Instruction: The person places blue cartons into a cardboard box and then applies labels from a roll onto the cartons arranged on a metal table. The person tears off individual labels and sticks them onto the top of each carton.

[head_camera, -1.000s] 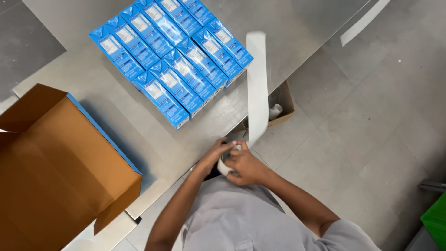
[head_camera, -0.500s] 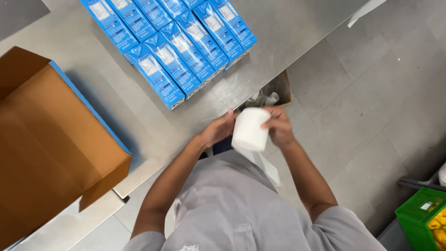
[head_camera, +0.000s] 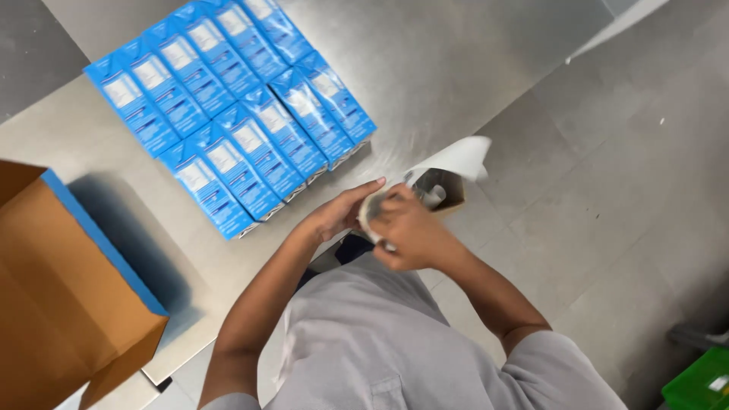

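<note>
Both my hands meet at the edge of the steel table (head_camera: 425,68), just in front of my body. My right hand (head_camera: 410,234) grips a small white roll (head_camera: 371,210), and my left hand (head_camera: 339,213) cups its other side with the fingers stretched along it. A loose white strip (head_camera: 458,157) curls away from the roll to the upper right; it is blurred. Several blue cartons (head_camera: 235,114) lie flat in tight rows on the table, just beyond my left hand.
An open brown cardboard box (head_camera: 61,304) with a blue edge stands on the table at the left. On the grey tiled floor by the table edge sits a small open cardboard box (head_camera: 444,190). A green crate (head_camera: 702,383) shows at the bottom right corner.
The roll has come down from chest height into both hands at the table edge. The long strip, held upright a second ago, now curls off to the right. The view has shifted.
</note>
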